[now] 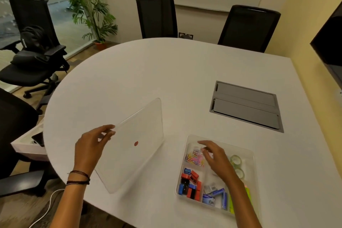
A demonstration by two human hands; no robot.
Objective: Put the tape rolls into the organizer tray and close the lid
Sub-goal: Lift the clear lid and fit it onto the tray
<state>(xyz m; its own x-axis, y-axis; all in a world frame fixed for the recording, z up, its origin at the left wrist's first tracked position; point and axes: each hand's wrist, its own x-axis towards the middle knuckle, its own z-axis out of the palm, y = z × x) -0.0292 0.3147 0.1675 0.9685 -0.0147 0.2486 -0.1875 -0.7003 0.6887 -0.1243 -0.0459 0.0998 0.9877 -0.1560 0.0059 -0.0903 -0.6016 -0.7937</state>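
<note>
Two tape rolls (236, 161) lie in the right-hand compartment of the clear tray (252, 156), which sits open near the table's (166, 72) near edge. The right hand (214, 157) hovers over the tray, fingers loose and holding nothing. The left hand (90, 150) pinches the left edge of the clear lid (137, 146), tilted just left of the tray. Paper clips (195, 157) fill another compartment. A grey hatch (244, 105) lies toward the table's right edge.

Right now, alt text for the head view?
A person's left hand pinches a clear lid beside an open organizer tray on a white table. The right hand hovers over the tray, which holds two tape rolls, paper clips and sharpeners.
</note>
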